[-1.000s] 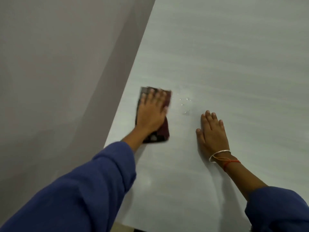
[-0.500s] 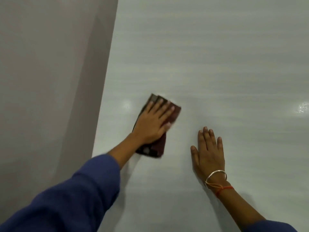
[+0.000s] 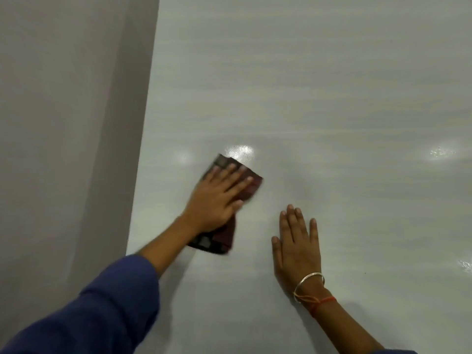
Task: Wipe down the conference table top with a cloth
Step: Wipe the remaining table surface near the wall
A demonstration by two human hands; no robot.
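Note:
A dark maroon patterned cloth [image 3: 221,241] lies folded flat on the pale grey conference table top [image 3: 332,103], close to the table's left edge. My left hand [image 3: 218,198] presses down on the cloth with straight, spread fingers; cloth shows beyond the fingertips and behind the wrist. My right hand [image 3: 297,247] rests flat on the bare table to the right of the cloth, fingers straight, apart from it. A metal bangle and orange thread circle that wrist.
The table's left edge [image 3: 143,139] runs diagonally from the top down to a corner near my left forearm. Beyond it lies grey-brown floor [image 3: 63,149]. Bright light reflections sit on the glossy top just past the cloth and at the far right.
My left hand has slid the cloth a little forward and to the right across the table and turned it clockwise. The water droplets seen earlier beside the cloth are gone. My right hand stays flat.

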